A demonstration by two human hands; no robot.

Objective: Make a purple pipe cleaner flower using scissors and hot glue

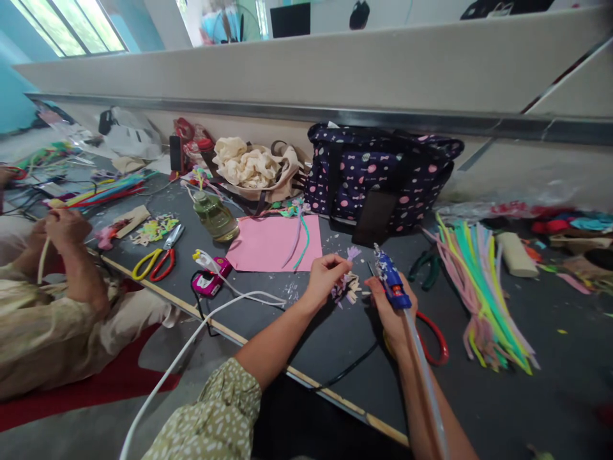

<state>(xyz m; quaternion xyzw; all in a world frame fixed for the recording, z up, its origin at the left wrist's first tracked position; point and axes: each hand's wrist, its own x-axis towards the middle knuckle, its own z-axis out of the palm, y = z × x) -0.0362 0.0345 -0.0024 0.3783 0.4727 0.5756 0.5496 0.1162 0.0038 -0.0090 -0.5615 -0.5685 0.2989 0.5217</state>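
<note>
In my right hand (395, 319) is a blue hot glue gun (391, 276), its nozzle pointing up and away from me, with a long clear glue stick (426, 377) trailing from its back end. My left hand (328, 276) is closed in a pinch, and a small lilac piece (353, 253) shows at its fingertips. Below those fingers lies a little pile of cut cream and purple bits (353, 287). Red-handled scissors (438, 342) lie partly hidden under my right hand and wrist.
Right of my hands are green-handled pliers (424, 267) and a bundle of coloured pipe cleaners (483, 287). Beyond are pink paper (268, 243), a dotted bag (373, 169) and a bottle (213, 216). A pink power socket (211, 276) and cables lie left, near a co-worker's hands (67, 230).
</note>
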